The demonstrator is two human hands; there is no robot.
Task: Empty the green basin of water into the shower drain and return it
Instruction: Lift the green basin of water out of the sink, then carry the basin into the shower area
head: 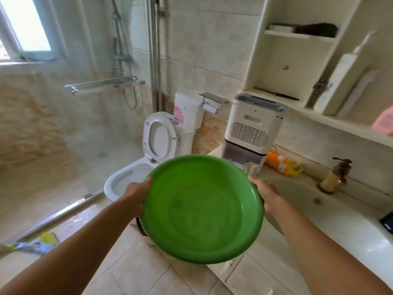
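The green basin point(202, 209) is held in the air in front of me, tilted with its inside facing the camera. I see no pool of water in it. My left hand point(136, 194) grips its left rim and my right hand point(265, 194) grips its right rim. The basin hangs between the toilet and the sink counter, over the tiled floor. The shower area point(53, 145) lies behind a glass screen to the left, its floor blurred; I cannot make out the drain.
An open toilet point(157, 145) stands just beyond the basin. To the right is the sink point(308, 199) with a bronze tap point(336, 177), a white appliance point(253, 128) and an orange bottle point(280, 162). A metal door track point(59, 216) crosses the floor on the left, with a mop head point(32, 243).
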